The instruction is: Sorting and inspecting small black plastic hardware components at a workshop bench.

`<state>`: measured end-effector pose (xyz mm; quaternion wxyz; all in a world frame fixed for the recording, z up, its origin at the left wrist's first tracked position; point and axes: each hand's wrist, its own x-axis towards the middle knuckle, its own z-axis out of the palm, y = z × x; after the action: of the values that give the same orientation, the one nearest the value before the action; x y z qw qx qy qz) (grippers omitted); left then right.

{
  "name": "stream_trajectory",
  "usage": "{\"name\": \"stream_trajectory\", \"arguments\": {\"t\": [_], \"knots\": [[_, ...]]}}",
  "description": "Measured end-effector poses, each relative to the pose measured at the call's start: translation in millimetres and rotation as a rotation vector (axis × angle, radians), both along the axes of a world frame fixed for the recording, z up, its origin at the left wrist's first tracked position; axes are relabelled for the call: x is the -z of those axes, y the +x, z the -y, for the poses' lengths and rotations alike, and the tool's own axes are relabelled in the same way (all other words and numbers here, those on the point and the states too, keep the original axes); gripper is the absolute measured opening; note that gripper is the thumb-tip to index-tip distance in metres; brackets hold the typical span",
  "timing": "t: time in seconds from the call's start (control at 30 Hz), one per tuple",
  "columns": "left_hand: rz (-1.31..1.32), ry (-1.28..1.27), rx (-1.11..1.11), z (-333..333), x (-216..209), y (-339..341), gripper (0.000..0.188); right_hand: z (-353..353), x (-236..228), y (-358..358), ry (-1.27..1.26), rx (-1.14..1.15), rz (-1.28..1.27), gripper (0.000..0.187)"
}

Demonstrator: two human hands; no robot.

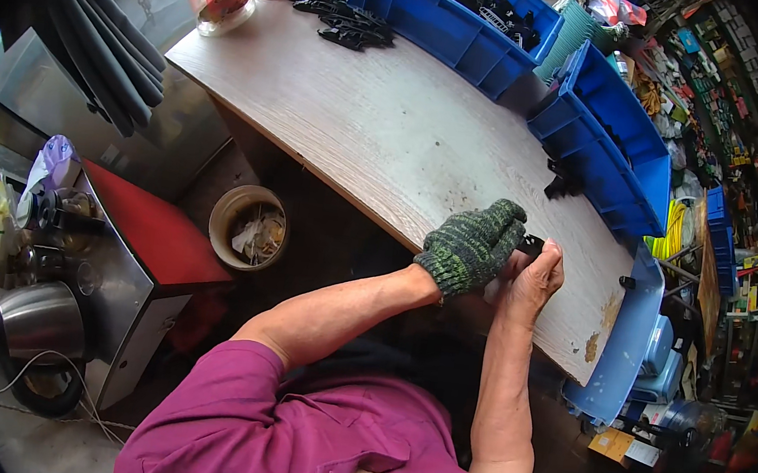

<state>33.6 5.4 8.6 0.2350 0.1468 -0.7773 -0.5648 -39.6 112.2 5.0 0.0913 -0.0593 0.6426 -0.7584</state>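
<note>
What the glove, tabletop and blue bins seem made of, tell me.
Glove: matte knitted yarn, fibre uncertain; stitch texture shows.
Tabletop: probably wood-look laminate, satiny; streaked pale grain, brown worn patches.
Blue bins: likely moulded plastic, slightly glossy; even colour, ribbed walls.

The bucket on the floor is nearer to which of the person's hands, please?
Left: the gloved left hand is to the right of the bucket; the bare right hand is farther right.
</note>
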Motion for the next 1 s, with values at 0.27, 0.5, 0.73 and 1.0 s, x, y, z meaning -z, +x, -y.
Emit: {"name": "stream_trajectory", "arguments": {"t": [0.27, 0.5, 0.73, 1.0], "knots": [[-0.053, 0.062, -0.067, -36.9, -1.3, -19.3, 0.03, -14.5, 19.8, -14.4, 0.038, 0.057, -0.208, 0.028], [-0.294, -0.261, 0.051, -8.4, 17.0, -2.2, 0.032, -6.2, 6.1, -6.0, 0.019, 0.025, -0.146, 0.028], [-0.144, -1.015, -0.722, 214.5, -0.6, -2.2, 0.045, -1.6, -2.6, 1.7, -0.078, -0.125, -0.035, 0.031], [0.272, -1.194, -0.548, 320.2, 3.9, 0.9, 0.039, 1.9, -4.2, -0.6, -0.084, -0.152, -0.024, 0.032]]}}
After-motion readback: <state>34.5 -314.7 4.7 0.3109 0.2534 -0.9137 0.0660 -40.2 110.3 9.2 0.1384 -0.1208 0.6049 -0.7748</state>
